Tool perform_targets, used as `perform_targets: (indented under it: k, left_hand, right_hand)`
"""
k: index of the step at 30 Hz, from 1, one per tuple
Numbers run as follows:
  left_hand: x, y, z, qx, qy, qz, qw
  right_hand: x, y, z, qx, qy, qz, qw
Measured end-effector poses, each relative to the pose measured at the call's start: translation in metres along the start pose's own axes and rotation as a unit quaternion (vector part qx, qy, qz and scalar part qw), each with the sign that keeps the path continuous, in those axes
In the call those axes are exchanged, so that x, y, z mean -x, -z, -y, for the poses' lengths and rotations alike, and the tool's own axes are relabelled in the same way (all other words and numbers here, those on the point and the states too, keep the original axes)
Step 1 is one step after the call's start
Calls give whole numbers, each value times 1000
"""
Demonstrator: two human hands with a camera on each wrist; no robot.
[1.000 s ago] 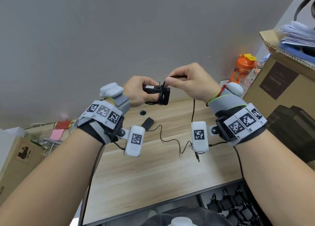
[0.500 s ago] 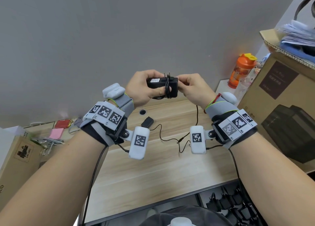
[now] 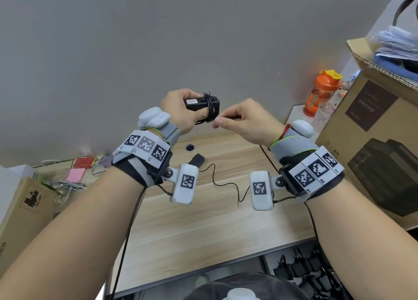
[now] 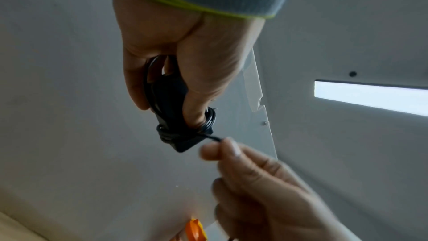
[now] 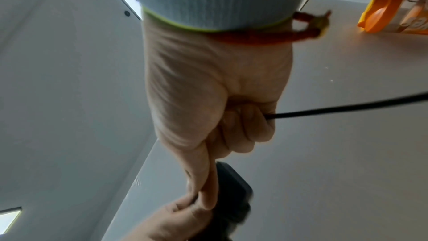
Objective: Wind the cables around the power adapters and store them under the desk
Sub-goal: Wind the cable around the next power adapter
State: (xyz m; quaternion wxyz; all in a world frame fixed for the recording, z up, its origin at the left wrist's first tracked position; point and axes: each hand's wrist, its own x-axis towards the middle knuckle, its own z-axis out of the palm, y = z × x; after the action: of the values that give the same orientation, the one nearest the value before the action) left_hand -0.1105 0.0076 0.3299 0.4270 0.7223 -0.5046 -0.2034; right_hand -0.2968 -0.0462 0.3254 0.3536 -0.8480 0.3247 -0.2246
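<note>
My left hand (image 3: pixel 181 109) grips a black power adapter (image 3: pixel 199 102) held up in front of the wall, its plug prongs pointing up. Several turns of its thin black cable (image 4: pixel 206 125) wrap the adapter's right end. My right hand (image 3: pixel 239 121) pinches the cable (image 5: pixel 324 111) between thumb and forefinger just right of the adapter; the rest hangs down behind my right wrist. A second black adapter (image 3: pixel 197 159) lies on the wooden desk (image 3: pixel 203 227) with its loose cable (image 3: pixel 226 184) snaking to the right.
An orange bottle (image 3: pixel 322 91) stands at the back right beside large cardboard boxes (image 3: pixel 366 127). Another box (image 3: pixel 24 209), pink notes and clips lie at the left. Below the desk's front edge, a bin (image 3: pixel 303 270) holds several black adapters.
My right hand has swung from over the adapter's top down to its right side, pulling the cable along. The left hand has tilted the adapter slightly and raised it.
</note>
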Motion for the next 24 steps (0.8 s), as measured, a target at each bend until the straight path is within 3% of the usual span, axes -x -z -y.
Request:
perform_targets:
  k: [7, 15, 20, 24]
  left_hand:
    - [11, 2, -2, -91, -48, 83, 991]
    - [13, 0, -8, -13, -93, 167, 982]
    - [16, -2, -18, 129, -83, 134, 979]
    - [13, -3, -20, 160, -63, 64, 983]
  right_hand:
    - [-13, 24, 1, -6, 32, -66, 997]
    - [-22, 22, -23, -57, 24, -94, 994]
    - [-20, 4, -38, -50, -23, -91, 994]
    - [-12, -11, -35, -30, -36, -42, 998]
